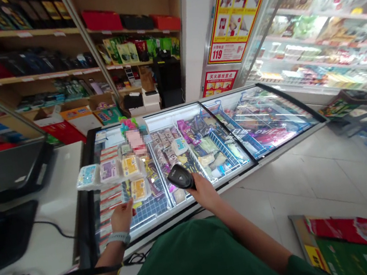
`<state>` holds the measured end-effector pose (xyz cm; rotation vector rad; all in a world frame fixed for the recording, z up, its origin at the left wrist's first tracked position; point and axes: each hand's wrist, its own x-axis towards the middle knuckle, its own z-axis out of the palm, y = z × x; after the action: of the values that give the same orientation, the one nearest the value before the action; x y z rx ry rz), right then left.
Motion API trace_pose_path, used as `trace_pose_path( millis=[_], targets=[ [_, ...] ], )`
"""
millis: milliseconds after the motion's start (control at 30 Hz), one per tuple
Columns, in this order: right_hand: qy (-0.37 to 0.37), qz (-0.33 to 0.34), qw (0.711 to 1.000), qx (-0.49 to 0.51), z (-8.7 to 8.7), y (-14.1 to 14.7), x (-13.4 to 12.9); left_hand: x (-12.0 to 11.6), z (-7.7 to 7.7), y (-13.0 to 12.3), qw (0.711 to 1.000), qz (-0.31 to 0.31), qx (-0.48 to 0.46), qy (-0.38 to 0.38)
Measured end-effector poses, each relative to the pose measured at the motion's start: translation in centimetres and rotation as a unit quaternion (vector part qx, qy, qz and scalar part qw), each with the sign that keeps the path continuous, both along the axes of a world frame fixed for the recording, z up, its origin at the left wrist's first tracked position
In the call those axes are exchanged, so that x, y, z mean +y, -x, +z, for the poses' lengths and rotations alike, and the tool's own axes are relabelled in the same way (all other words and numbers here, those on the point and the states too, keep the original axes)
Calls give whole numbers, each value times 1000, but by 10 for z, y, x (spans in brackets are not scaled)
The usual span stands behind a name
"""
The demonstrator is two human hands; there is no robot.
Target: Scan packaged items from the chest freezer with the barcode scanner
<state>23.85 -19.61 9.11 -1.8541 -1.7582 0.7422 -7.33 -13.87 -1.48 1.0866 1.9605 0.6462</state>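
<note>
White counter (56, 205) at far left. Left hand (123, 218): fingers close together, tips against 4 food packets (110, 171) fanned in a row above the freezer's glass lid (202, 128); cannot tell whether clamped. Right hand (205, 193): fingers curled around a black barcode scanner (180, 176), held over the lid. Tile floor (311, 174) at right; printed cardboard (355, 241) lying at lower right.
</note>
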Motion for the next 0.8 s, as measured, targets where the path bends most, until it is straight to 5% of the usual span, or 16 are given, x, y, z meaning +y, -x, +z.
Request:
trace_pose_path(
  millis=[167, 400, 633, 800],
  targets=[
    [-15, -58, 998, 22, 4, -12, 9, 17, 23, -27, 994, -90, -65, -20],
    [-37, -149, 986, 72, 3, -31, 1, 81, 39, -100, 977, -156, -142, 39],
    [-34, -195, 977, 74, -3, -39, -24, 136, 34, -176, 964, -142, -169, 147],
    [-28, -235, 967, 90, -9, -45, -40, 145, 24, -214, 953, -127, -205, 181]
  ],
)
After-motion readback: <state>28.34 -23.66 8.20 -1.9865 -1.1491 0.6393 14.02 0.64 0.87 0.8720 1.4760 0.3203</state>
